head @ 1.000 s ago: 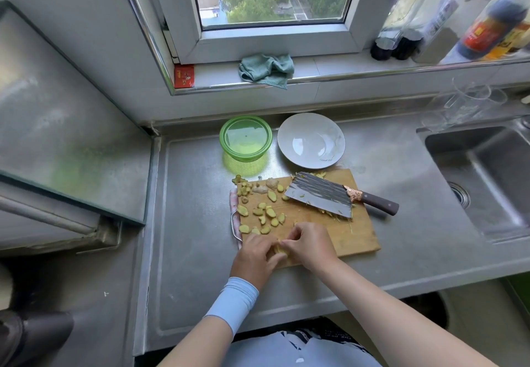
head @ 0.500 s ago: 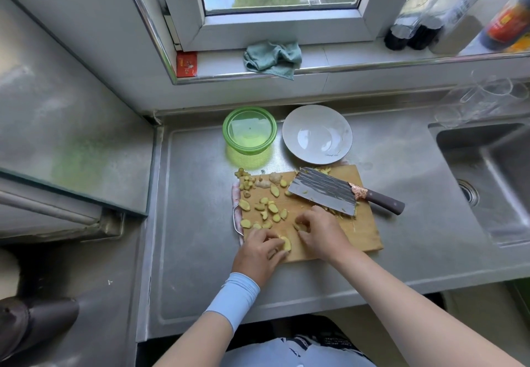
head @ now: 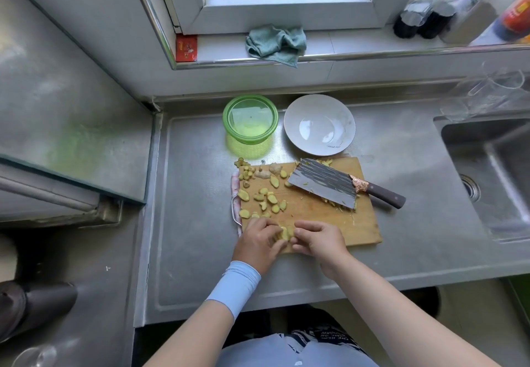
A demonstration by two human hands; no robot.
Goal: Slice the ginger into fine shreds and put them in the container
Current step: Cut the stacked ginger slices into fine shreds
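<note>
Small stack of ginger slices (head: 285, 233) pinched between curled fingertips of left hand (head: 258, 242) and right hand (head: 318, 240), at near edge of cutting board (head: 329, 217). Loose slices (head: 269, 197) scattered just beyond left hand; cleaver (head: 324, 184) flat on far right of board; green container (head: 250, 118) well beyond, on counter. Lower part of stack hidden by fingers; slice count not discernible; shreds under cleaver mostly covered.

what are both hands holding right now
Left hand: pinches the ginger slices.
Right hand: pinches the same ginger slices.
</note>
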